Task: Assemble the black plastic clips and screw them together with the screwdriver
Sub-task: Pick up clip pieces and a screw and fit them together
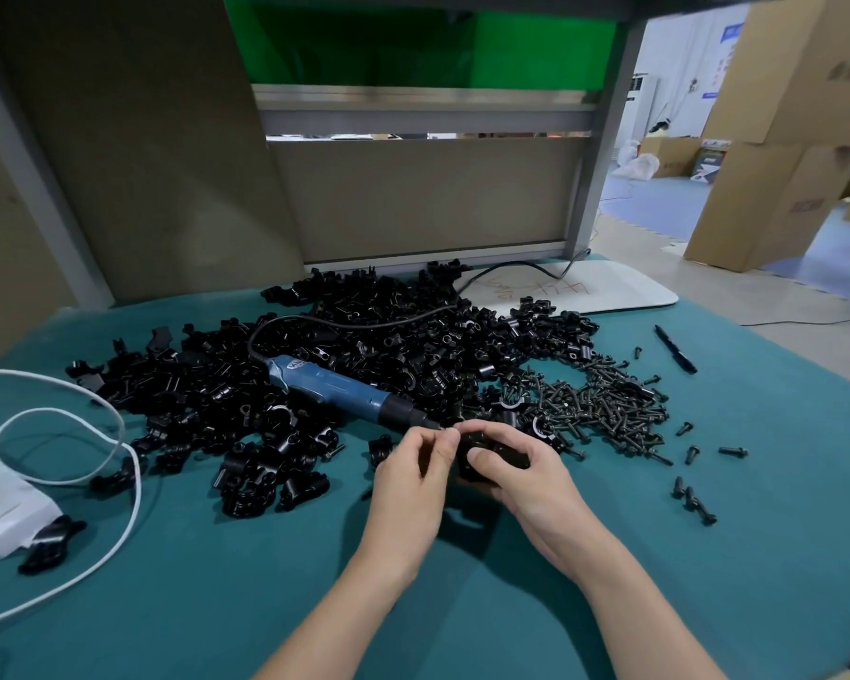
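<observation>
My right hand [526,476] grips a black plastic clip [482,446] just above the green mat. My left hand [413,471] sits right beside it, thumb and forefinger pinching something small at the clip's left edge; it is too small to make out. A blue electric screwdriver [334,387] lies on the big heap of black clips [364,346], its black tip pointing at my fingers. A pile of black screws [604,409] spreads to the right of my hands.
A white cable [119,483] loops at the left beside a white box [1,512]. A black pen [676,349] lies at the far right. Loose screws [693,500] dot the green mat [217,606]. A white board [585,287] and cardboard panels stand behind.
</observation>
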`<state>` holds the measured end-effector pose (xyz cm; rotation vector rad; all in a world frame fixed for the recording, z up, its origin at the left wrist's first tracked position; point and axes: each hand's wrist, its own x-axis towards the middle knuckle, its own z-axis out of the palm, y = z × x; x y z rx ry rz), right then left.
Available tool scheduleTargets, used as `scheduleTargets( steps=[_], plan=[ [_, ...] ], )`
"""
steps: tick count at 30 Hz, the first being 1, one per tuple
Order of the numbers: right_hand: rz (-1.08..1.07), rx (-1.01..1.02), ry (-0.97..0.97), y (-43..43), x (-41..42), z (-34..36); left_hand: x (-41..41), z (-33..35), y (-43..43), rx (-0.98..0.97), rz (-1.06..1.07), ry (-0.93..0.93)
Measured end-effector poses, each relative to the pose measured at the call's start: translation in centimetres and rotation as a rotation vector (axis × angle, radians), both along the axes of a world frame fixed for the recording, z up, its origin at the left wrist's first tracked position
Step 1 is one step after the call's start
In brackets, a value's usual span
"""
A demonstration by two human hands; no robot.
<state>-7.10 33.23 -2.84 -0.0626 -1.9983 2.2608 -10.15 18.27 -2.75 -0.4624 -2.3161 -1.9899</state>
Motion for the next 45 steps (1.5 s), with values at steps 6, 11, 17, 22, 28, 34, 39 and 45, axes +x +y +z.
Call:
scheduleTargets(
  steps=[6, 11, 17, 22, 28, 34, 39, 45],
  plan=[
    [-0.053, -0.157, -0.008, -0.1, -0.1, 0.5, -0.3, 0.6, -0.5, 0.096, -0.026, 0.024],
    [-0.204, -0.475, -0.040, 0.6, -0.4, 1.2, -2.2, 1.1, -4.5, -0.310, 0.189, 0.238],
    [-0.225, -0.697, -0.084, 1.1, -0.3, 1.6, -2.6, 1.1, -6.3, -0.693, 0.131, 0.433],
    [-0.237, -0.754, -0.033, 1.3, 0.0, 2.0, -2.4, 0.8, -5.8, -0.781, 0.054, 0.533],
    [-0.363, -0.992, 0.157, 3.8, 1.1, 2.5, -2.3, 0.8, -5.7, -0.709, 0.089, 0.500],
    [-0.475, -0.988, 0.234, 8.2, 1.5, 2.5, -1.0, 1.4, -3.3, -0.697, 0.043, 0.588],
    [-0.454, -1.103, 0.220, 9.5, 0.9, 2.3, -1.9, 2.6, 1.6, -0.757, -0.014, 0.543],
    [-0.436, -1.121, 0.156, 10.0, 0.6, 1.8, -5.5, 4.6, 10.4, -1.115, -0.042, 0.545]
  ],
)
